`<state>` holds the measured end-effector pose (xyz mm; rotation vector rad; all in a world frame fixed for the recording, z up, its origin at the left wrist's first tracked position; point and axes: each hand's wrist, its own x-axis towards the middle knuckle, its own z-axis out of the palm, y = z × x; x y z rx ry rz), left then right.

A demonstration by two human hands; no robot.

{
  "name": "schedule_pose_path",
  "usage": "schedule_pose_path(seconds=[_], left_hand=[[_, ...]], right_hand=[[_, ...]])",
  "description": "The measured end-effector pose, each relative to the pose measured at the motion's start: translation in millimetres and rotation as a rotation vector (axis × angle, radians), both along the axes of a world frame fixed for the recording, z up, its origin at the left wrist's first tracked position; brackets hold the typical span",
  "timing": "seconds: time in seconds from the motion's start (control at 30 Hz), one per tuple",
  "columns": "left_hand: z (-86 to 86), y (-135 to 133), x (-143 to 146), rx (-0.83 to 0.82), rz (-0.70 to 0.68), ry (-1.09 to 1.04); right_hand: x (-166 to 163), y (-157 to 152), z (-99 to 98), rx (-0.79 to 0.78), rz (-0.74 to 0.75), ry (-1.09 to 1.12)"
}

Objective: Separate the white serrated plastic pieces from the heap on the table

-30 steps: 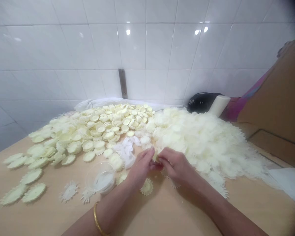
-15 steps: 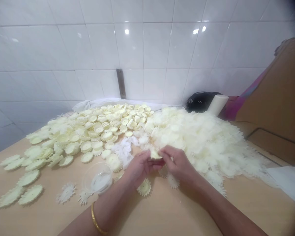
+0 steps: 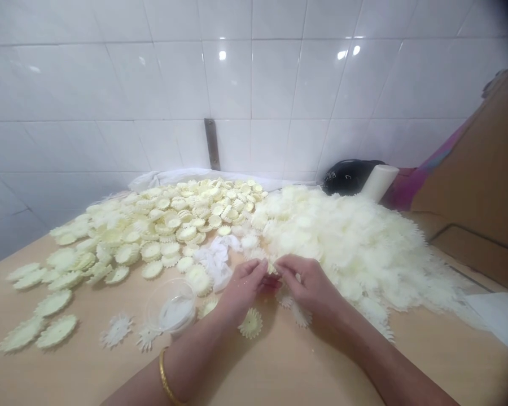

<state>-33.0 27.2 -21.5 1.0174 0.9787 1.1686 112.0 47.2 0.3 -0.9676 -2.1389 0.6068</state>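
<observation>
Between my two hands, over the front middle of the table, is a small pale yellow scalloped disc [image 3: 271,267], mostly hidden by fingers. My left hand [image 3: 246,282] has its thumb and fingers closed on the disc's left side. My right hand [image 3: 303,277] pinches its right edge. Just below them a toothed cream disc [image 3: 251,323] lies flat on the table. Beside my left forearm sits a clear round tub [image 3: 172,307] with white material inside. White petal-edged pieces [image 3: 117,330] lie left of the tub.
A heap of cream scalloped discs [image 3: 169,220] spreads over the left of the table [image 3: 88,378]. Thin whitish petal pieces [image 3: 342,237] pile up on the right. Crumpled white cloth [image 3: 215,259] lies between. Behind stand a black item [image 3: 347,176], a white roll [image 3: 380,183] and cardboard [image 3: 474,180].
Both hands stay close together at the same spot. My fingers have closed further over the disc, so less of it shows. The view has shifted slightly.
</observation>
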Motion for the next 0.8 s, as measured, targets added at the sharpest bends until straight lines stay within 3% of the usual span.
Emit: schedule_pose_path(seconds=[0.2,0.57,0.8], left_hand=[[3.3,-0.6,1.1,0.055,0.046,0.175],[7.1,-1.5,-0.5,0.146,0.025,0.267],[8.5,-2.5,1.0,0.106,0.080,0.168]], right_hand=[[-0.2,1.2,-0.9,-0.060,-0.014,0.035],[0.6,4.3,2.5,-0.463,0.011,0.330],[-0.1,5.9,-1.3,-0.320,-0.129,0.318]])
